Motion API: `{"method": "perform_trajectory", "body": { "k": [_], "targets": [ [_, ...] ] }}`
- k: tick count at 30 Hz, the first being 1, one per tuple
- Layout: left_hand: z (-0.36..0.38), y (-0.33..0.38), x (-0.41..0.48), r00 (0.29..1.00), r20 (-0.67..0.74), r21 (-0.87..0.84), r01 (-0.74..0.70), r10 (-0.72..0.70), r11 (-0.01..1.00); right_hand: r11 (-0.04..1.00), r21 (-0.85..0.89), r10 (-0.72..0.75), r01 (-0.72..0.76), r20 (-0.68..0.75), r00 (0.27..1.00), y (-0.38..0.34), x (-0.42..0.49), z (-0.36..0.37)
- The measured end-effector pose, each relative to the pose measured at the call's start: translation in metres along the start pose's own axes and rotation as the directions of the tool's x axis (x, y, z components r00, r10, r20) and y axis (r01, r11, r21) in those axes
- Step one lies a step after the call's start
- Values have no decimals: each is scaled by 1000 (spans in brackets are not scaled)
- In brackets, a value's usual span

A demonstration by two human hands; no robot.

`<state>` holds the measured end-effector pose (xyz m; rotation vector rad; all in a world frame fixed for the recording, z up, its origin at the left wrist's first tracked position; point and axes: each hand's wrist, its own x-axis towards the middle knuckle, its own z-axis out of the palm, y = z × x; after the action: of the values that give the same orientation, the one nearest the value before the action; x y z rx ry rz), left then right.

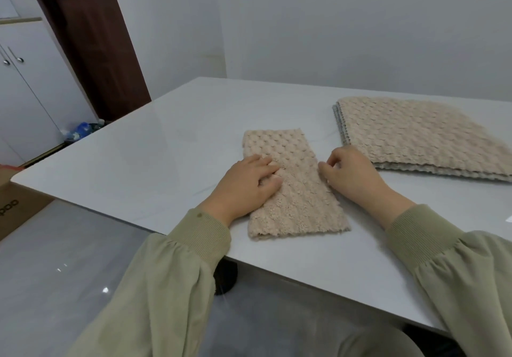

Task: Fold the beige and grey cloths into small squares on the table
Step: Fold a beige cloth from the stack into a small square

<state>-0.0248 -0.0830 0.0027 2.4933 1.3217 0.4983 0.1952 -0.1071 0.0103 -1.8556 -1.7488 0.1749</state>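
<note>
Two hands at cloth near front edge — left pressing flat, right curled, grip unclear — soft, limp; pinch corners.

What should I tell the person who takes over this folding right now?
Left hand presses on the beige cloth, near its middle.
Right hand, fingers curled, is at that cloth's right edge; whether it pinches is unclear.
Stack of larger cloths, beige on top, grey edges beneath, lies to the right on the table.
Done: beige cloth folded into a long strip.
To do: fold it to a small square, then the stack.
</note>
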Motion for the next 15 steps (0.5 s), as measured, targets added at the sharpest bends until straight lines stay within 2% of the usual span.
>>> {"method": "perform_trajectory", "body": {
  "k": [2,7,10,15],
  "targets": [
    [3,0,-1,999,28,64,21,-23,998,1000,-6,-14,15,39,999,-1,-10,-5],
    [4,0,-1,997,22,75,68,-70,995,999,33,-37,32,147,988,-2,-18,-9],
    [5,2,-4,997,2,98,71,-71,993,990,141,5,-18,92,996,-2,-21,-7],
    [3,8,-13,995,-92,31,-24,27,999,990,138,42,-36,-45,998,0,-17,-2]
  ]
}}
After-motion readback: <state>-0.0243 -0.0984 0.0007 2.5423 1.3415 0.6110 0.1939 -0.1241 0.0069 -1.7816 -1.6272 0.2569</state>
